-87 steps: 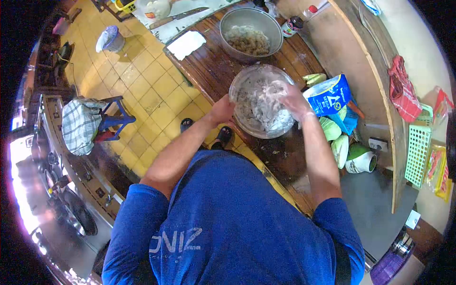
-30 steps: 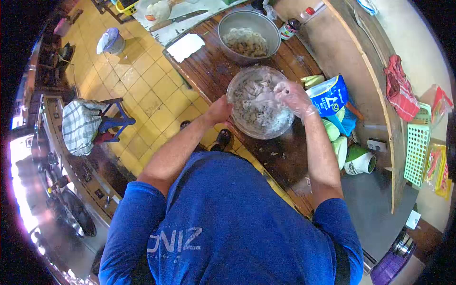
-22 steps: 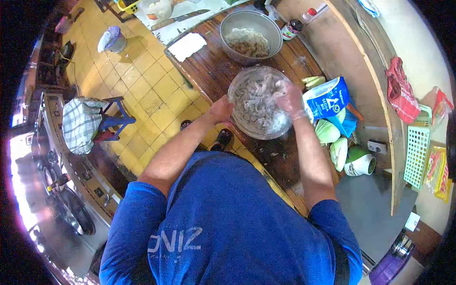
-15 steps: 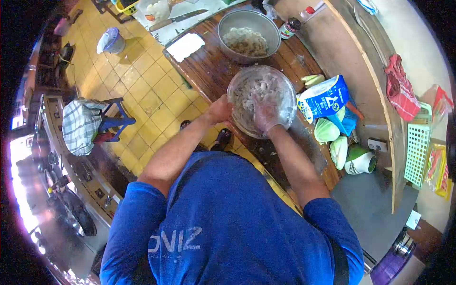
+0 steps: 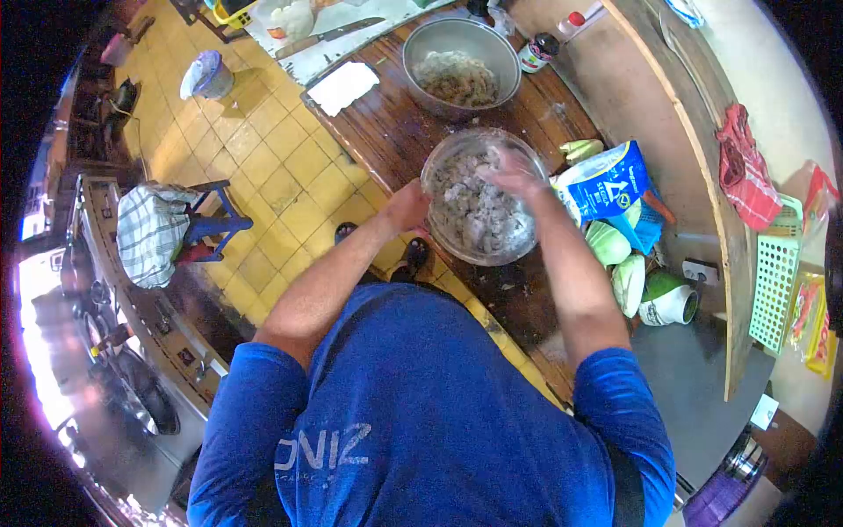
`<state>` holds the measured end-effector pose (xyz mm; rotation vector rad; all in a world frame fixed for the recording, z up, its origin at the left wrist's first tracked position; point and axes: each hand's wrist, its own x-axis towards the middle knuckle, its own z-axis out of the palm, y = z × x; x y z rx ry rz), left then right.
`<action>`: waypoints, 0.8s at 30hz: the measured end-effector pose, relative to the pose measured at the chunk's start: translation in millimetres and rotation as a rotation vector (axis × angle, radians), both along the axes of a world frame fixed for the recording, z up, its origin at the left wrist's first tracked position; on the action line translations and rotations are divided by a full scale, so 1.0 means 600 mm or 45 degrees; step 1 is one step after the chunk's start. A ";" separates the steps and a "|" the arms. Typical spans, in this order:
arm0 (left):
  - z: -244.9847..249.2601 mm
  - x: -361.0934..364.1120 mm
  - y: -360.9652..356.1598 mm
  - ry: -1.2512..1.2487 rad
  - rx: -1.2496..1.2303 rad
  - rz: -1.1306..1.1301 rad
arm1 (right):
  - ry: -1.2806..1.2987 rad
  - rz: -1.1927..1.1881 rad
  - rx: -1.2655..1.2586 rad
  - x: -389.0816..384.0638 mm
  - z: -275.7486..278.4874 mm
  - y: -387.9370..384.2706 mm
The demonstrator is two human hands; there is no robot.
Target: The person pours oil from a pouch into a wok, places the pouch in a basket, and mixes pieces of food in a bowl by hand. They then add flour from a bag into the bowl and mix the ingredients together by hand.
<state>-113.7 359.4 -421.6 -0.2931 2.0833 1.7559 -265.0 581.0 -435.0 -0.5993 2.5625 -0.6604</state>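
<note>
A round bowl (image 5: 432, 230), see-through or shiny, stands on the wooden table and holds floury, lumpy pieces (image 5: 479, 206) coated in white powder. My left hand (image 5: 408, 207) grips its near left rim. Over the upper right part of the bowl is my right hand (image 5: 518, 173), blurred by motion, its fingers looking stretched out above the pieces with nothing visible in them. Just beyond sits a grey metal pot (image 5: 461, 105) with pale and brownish floury contents.
A blue and white packet (image 5: 606, 184), cabbage pieces (image 5: 608, 241) and a green-white container (image 5: 669, 300) lie to the right. Behind stand a dark-lidded jar (image 5: 538, 53) and a white paper (image 5: 343, 88). A knife (image 5: 332, 37) rests farther back. A cloth-covered stool (image 5: 158, 233) is at left.
My right hand has lifted out of the floury pieces and moved up toward the bowl's far right side, uncovering the lumps. My left hand stays at the rim.
</note>
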 end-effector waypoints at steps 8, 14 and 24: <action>-0.173 0.012 -0.011 0.845 -0.756 -0.252 | -0.210 0.471 0.352 0.110 0.089 -0.085; -0.090 0.005 0.008 -0.011 -0.180 0.002 | 0.400 0.155 0.186 0.153 -0.028 -0.036; -0.048 -0.014 -0.036 0.174 -0.392 -0.172 | -0.295 -0.554 -0.286 0.105 0.097 0.023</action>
